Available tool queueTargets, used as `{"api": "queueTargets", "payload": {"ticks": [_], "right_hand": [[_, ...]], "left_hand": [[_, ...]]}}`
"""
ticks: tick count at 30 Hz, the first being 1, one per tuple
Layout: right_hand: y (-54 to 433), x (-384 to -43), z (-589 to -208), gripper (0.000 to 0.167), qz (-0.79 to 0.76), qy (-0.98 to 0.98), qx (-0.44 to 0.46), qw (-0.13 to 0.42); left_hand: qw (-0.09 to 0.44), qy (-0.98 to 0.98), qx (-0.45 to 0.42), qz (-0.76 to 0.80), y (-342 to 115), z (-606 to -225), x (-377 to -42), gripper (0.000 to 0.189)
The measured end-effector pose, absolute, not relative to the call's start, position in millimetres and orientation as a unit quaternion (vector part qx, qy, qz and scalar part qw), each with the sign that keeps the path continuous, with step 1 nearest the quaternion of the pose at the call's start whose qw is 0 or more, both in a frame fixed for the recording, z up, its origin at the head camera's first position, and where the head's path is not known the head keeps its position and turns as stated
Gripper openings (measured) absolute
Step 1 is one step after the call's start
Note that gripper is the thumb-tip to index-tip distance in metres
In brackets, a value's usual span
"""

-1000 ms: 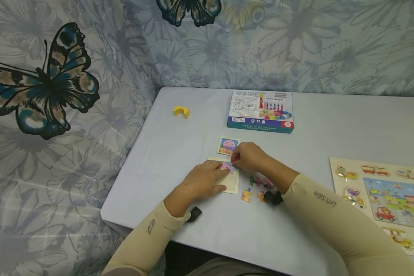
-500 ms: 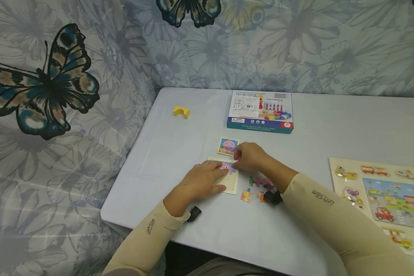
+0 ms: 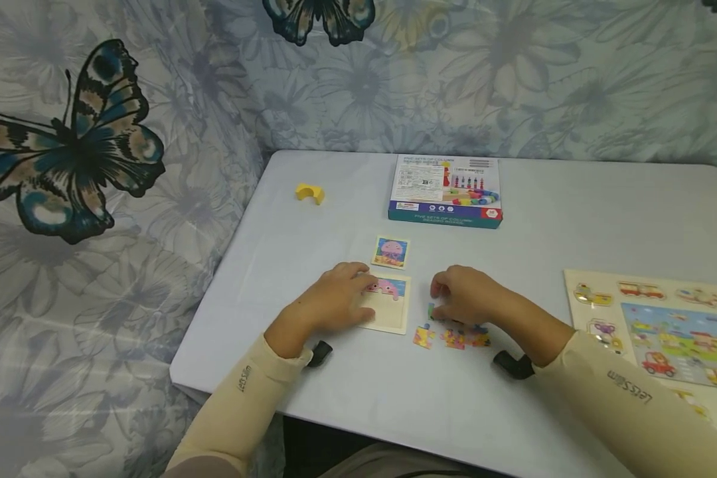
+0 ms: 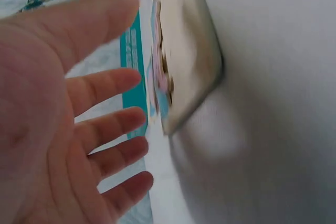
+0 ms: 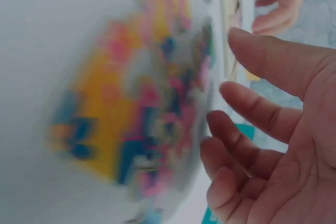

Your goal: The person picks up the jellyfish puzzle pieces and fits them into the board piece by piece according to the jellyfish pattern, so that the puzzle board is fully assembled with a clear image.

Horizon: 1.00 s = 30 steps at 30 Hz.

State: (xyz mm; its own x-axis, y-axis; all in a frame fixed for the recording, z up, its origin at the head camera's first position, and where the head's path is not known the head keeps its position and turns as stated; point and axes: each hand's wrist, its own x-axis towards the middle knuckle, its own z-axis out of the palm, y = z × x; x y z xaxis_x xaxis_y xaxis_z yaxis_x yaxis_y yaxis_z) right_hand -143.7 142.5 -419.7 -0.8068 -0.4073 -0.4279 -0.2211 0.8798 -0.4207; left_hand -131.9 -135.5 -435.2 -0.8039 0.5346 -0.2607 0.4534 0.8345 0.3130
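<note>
A small cream puzzle tray [image 3: 390,317] lies on the white table, with pink and blue puzzle pieces [image 3: 394,287] along its far edge. At the tray's left side is my left hand [image 3: 334,300], its fingers extended; the left wrist view shows them spread and holding nothing. My right hand [image 3: 471,292] hovers over loose jigsaw pieces [image 3: 423,336] right of the tray, partly covering them. Its fingers are loosely bent with nothing between them in the right wrist view, where the colourful pieces [image 5: 110,103] are blurred. A square jellyfish picture [image 3: 391,252] sits just beyond the tray.
A flat boxed bead set [image 3: 445,192] lies at the back of the table. To its left is a yellow arch block [image 3: 309,193]. A large vehicle picture board [image 3: 597,282] occupies the right side. The table's near edge is close to the body.
My right hand has left the tray's upper right corner and moved right and nearer, over the loose pieces. My left hand has shifted slightly left, uncovering more of the tray.
</note>
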Motion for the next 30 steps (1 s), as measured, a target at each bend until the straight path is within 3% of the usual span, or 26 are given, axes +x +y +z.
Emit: {"api": "queueTargets", "payload": {"ticks": [4, 8, 13, 19, 30], "right_hand": [[145.9, -130.0, -424.3, 0.026, -0.174, 0.937, -0.188, 0.238], [148.1, -123.9, -425.5, 0.022, -0.181, 0.942, -0.191, 0.208], [152.9, -127.6, -421.4, 0.01, -0.215, 0.936, -0.176, 0.218], [150.9, -140.8, -410.3, 0.005, -0.271, 0.919, -0.166, 0.234], [81.2, -154.9, -424.8, 0.006, -0.326, 0.89, -0.198, 0.251]], "left_hand": [[0.206, 0.938, 0.243, 0.135, -150.2, -435.0, -133.7, 0.081], [0.203, 0.936, 0.249, 0.144, -152.4, -439.2, -130.9, 0.088], [0.18, 0.942, 0.247, 0.136, -146.4, -446.7, -123.9, 0.086], [0.191, 0.938, 0.25, 0.149, -150.5, -443.3, -127.9, 0.079], [0.198, 0.933, 0.251, 0.166, -158.6, -444.6, -146.5, 0.063]]}}
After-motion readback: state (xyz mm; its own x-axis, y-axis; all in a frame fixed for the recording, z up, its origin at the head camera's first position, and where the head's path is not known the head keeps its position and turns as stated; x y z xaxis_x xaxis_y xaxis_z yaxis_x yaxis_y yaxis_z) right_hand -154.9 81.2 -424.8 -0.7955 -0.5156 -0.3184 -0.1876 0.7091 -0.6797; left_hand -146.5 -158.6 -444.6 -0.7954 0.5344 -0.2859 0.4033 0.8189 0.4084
